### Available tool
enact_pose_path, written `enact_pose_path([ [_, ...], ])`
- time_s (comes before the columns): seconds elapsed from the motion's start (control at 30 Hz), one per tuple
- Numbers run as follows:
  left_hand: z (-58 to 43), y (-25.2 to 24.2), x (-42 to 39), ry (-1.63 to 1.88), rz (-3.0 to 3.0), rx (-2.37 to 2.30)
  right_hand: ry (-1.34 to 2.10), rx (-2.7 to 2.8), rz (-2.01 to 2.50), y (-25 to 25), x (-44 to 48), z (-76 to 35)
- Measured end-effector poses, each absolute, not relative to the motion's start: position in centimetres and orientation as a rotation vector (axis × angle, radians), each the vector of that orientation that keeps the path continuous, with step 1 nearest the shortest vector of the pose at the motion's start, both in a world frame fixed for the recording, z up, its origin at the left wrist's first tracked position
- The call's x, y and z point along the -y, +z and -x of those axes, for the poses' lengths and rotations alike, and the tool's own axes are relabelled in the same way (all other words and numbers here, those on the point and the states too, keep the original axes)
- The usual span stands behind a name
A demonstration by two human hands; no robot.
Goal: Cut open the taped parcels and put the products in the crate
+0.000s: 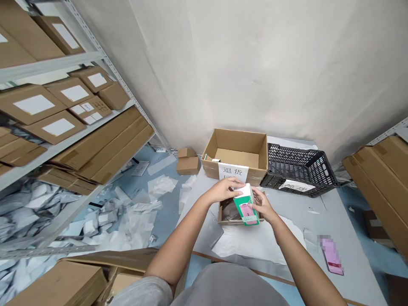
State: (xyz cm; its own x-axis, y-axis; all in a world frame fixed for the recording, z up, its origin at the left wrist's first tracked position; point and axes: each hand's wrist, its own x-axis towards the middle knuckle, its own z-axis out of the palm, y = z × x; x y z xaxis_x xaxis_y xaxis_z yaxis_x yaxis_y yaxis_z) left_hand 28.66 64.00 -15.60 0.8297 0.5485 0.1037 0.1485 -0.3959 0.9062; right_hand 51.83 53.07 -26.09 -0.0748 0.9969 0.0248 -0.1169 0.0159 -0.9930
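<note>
A small green and white product box (245, 206) with a pink picture on its front is held up between both hands. My left hand (227, 189) has its fingers closed on the white top edge, on the left side. Along the right side, my right hand (264, 205) grips the same box. Below it on the table lies a small open cardboard carton (220, 214) with something dark or clear inside, partly hidden by the green box and my hands.
Behind stand a large open cardboard box (208, 167) with a paper sign and a black plastic crate (299, 170). A phone (332, 255) lies on the table (350, 229) at right. Shelves (51, 148) of cartons rise at left; paper scraps (137, 221) litter the floor.
</note>
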Motion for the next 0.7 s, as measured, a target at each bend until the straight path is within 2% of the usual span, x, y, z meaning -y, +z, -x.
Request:
enact_pose_path([
  [0.23,-28.5,-15.9,-64.2,0.438,-1.986,-0.467,1.353,1.128,1.033,-27.4,-53.1,-52.2],
  [0.7,-28.1,-16.5,-64.6,0.342,-2.0,-0.464,1.376,1.173,1.017,-25.9,-52.7,-51.5],
])
